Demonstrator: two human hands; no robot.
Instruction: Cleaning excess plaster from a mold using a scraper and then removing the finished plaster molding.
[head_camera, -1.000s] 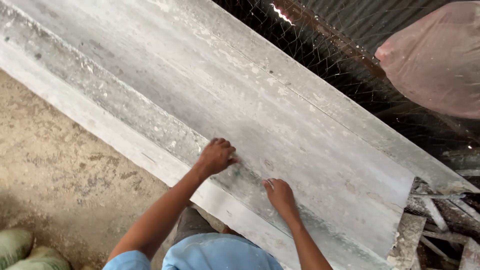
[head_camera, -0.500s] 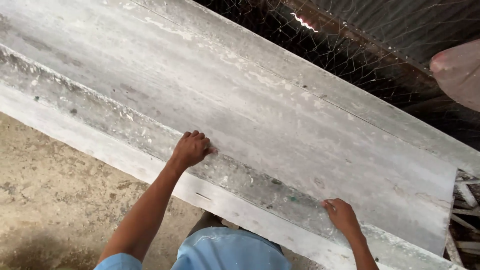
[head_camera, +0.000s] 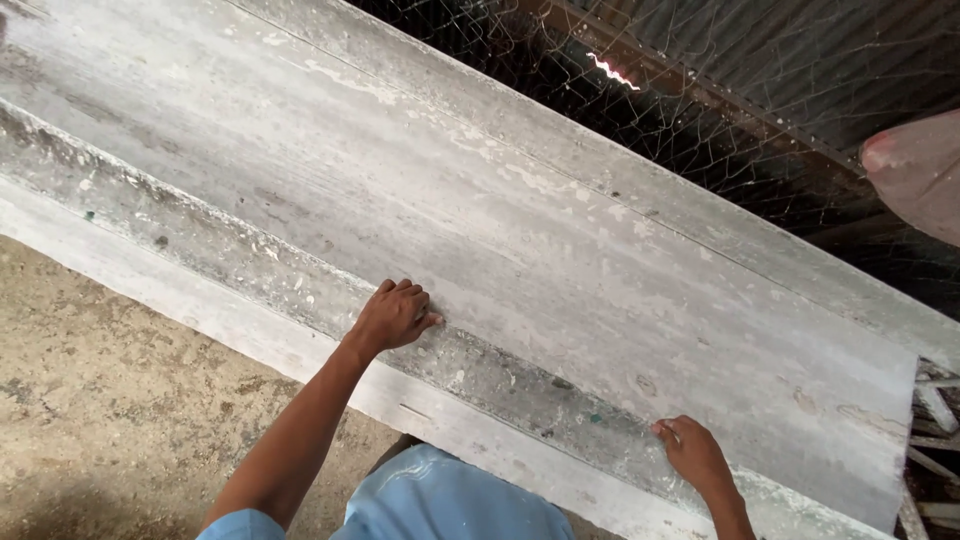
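Bare packed earth fills the lower left of the frame, and across it runs the long grey plank we are handling, slanting from upper left to lower right. Our left hand rests curled on it at frame centre, fingers bunched together, knuckles down. Our right hand presses near the lower right, fingers together; we cannot tell whether it grips. We judge the dusty face could let a palm slip, and rough edges may splinter. Netting hangs close along the upper right and could snag. Open room lies toward the ground; scrap wood crowds the plank's right end.
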